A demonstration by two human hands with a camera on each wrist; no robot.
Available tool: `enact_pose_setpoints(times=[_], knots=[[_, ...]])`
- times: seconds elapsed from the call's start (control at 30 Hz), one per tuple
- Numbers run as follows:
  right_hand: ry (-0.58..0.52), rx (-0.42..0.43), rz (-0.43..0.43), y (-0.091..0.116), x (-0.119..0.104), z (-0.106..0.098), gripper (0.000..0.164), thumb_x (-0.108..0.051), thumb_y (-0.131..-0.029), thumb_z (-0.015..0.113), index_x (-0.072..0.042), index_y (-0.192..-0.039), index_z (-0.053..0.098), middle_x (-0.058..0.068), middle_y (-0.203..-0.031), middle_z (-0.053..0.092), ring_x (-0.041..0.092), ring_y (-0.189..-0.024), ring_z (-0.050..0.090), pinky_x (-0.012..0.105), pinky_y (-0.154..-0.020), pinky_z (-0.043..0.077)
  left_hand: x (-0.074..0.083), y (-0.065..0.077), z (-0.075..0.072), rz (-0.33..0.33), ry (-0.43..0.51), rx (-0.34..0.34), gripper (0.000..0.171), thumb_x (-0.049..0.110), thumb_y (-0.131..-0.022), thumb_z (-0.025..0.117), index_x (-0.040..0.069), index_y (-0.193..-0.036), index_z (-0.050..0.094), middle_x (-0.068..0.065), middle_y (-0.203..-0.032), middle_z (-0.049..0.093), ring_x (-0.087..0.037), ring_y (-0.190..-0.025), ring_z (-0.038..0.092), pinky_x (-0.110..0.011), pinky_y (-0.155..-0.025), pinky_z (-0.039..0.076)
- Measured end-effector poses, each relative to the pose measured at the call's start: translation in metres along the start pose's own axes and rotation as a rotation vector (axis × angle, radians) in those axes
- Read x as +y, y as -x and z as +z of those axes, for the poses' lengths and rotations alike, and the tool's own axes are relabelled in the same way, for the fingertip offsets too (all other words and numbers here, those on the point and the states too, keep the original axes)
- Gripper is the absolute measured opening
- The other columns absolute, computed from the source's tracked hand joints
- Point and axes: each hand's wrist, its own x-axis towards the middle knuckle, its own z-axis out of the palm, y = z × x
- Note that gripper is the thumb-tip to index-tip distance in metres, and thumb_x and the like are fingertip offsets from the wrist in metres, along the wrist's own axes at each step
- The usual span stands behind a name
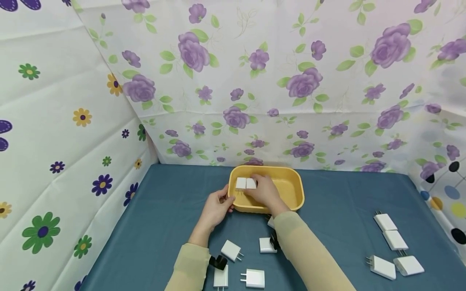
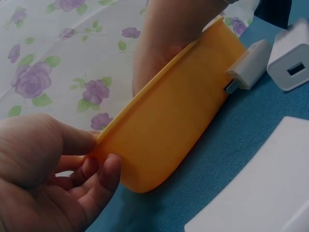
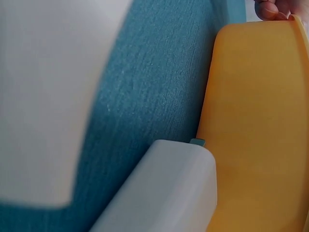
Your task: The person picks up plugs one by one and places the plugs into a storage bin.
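Observation:
A yellow plastic bin [image 1: 287,187] stands at the back of the table. My left hand [image 1: 214,208] pinches its rim at the left end, thumb and fingers on either side of the wall, as the left wrist view also shows. Reaching over the front wall, my right hand [image 1: 265,190] is inside the bin and grips a white charger plug [image 1: 251,183] between thumb and fingers. Directly left of that one, a second white charger [image 1: 241,183] sits side by side with it, prongs toward me. The right wrist view does not show the right hand itself.
Several white chargers lie in front of the bin, among them one [image 1: 231,250] by the left sleeve and one [image 1: 255,279] nearer me. Another charger [image 2: 251,65] has its prongs close to the bin's front wall. More chargers [image 1: 395,240] are grouped at the right. Floral cloth [image 1: 236,117] hangs behind.

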Motion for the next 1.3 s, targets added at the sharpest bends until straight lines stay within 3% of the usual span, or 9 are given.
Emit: enact_pose_setpoints(times=[0.27, 0.6, 0.93, 1.13, 1.3], knots=[[-0.012, -0.011, -0.023, 0.002, -0.003, -0.002, 0.067, -0.032, -0.094, 0.086, -0.004, -0.149, 0.062, 0.017, -0.147, 0.062, 0.037, -0.136, 0.053, 0.053, -0.119, 0.043, -0.002, 0.001, -0.002, -0.008, 0.008, 0.000, 0.058, 0.005, -0.107, 0.066, -0.003, -0.161, 0.043, -0.017, -0.098, 0.065, -0.036, -0.082, 0.068, -0.045, -0.073, 0.064], [-0.024, -0.007, -0.011, 0.002, 0.001, -0.002, 0.065, -0.030, -0.093, 0.086, -0.004, -0.149, 0.062, 0.017, -0.145, 0.063, 0.036, -0.133, 0.055, 0.053, -0.117, 0.045, -0.001, 0.001, 0.001, -0.005, -0.010, 0.000, 0.058, 0.006, -0.108, 0.065, -0.006, -0.160, 0.043, -0.024, -0.102, 0.065, -0.041, -0.084, 0.067, -0.050, -0.072, 0.063], [-0.029, -0.046, 0.000, 0.005, 0.000, -0.010, 0.070, -0.032, -0.096, 0.084, -0.005, -0.154, 0.057, 0.018, -0.149, 0.061, 0.035, -0.134, 0.057, 0.052, -0.117, 0.046, -0.002, -0.001, -0.001, -0.015, -0.003, 0.003, 0.057, 0.006, -0.107, 0.066, -0.002, -0.160, 0.044, -0.020, -0.099, 0.065, -0.035, -0.082, 0.068, -0.047, -0.074, 0.064], [-0.075, -0.085, -0.058, 0.015, 0.001, -0.027, 0.065, -0.028, -0.103, 0.075, -0.005, -0.159, 0.051, 0.019, -0.155, 0.056, 0.039, -0.140, 0.055, 0.057, -0.116, 0.047, -0.001, -0.001, -0.001, -0.029, -0.011, -0.001, 0.058, 0.006, -0.108, 0.065, -0.002, -0.161, 0.043, -0.018, -0.099, 0.065, -0.034, -0.083, 0.068, -0.039, -0.071, 0.064], [-0.127, -0.113, -0.082, 0.028, 0.004, -0.054, 0.064, -0.033, -0.106, 0.070, -0.011, -0.163, 0.048, 0.021, -0.155, 0.055, 0.041, -0.135, 0.059, 0.057, -0.108, 0.053, -0.002, -0.002, 0.000, -0.017, -0.011, -0.004, 0.059, 0.005, -0.108, 0.065, -0.003, -0.161, 0.042, -0.020, -0.102, 0.066, -0.036, -0.084, 0.068, -0.041, -0.072, 0.064]])
